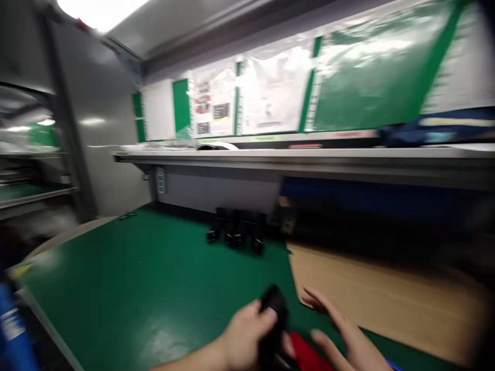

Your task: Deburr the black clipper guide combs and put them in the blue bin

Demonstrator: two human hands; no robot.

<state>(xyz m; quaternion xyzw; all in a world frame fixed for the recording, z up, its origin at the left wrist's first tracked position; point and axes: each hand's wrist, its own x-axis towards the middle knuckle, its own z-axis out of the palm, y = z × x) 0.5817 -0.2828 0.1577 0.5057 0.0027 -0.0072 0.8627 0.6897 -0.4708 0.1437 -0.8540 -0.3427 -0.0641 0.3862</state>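
Observation:
My left hand [247, 332] is wrapped round a black, elongated part [275, 314], its thumb across the front; motion blur hides what kind it is. Just to the right, my right hand [348, 335] has its fingers apart and holds nothing that I can see. Between the two hands, low in the view, lies or hangs a red thing [309, 353], partly cut off by the bottom edge. Farther back on the green tabletop [127, 278], several black parts [235, 229] stand side by side in a row.
A cardboard box [371, 293] with a dark inside occupies the right side. Above the table runs a shelf [247, 157], with papers in plastic sleeves [274, 93] behind it. A small thin item [127, 216] lies near the back left edge. Something blue [15, 330] stands at lower left.

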